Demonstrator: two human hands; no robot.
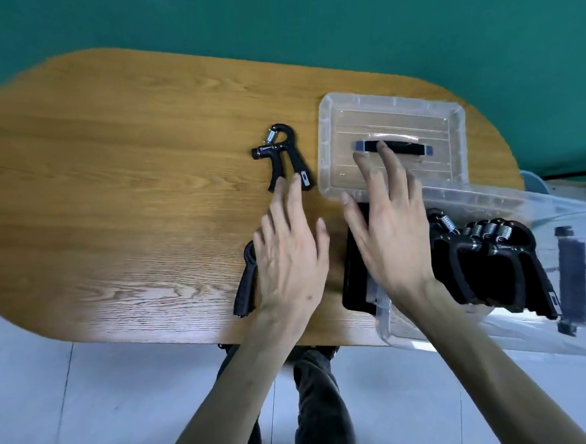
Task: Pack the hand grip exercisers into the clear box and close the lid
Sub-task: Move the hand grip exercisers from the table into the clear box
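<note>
Both my hands spread open, left hand [291,252] near loose exerciser [281,155] left of lid [327,146], right hand [390,224] over lid's near edge.

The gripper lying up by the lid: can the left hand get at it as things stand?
Probably yes. The left hand is open, its fingertips right at the handles of the loose hand grip exerciser, with only bare table around it.

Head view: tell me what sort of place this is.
Probably a staged indoor workspace, not a home or gym. A wooden table with rounded ends stands on pale floor tiles before a plain teal backdrop. On it sit only a clear box, its lid and hand grip exercisers.
</note>
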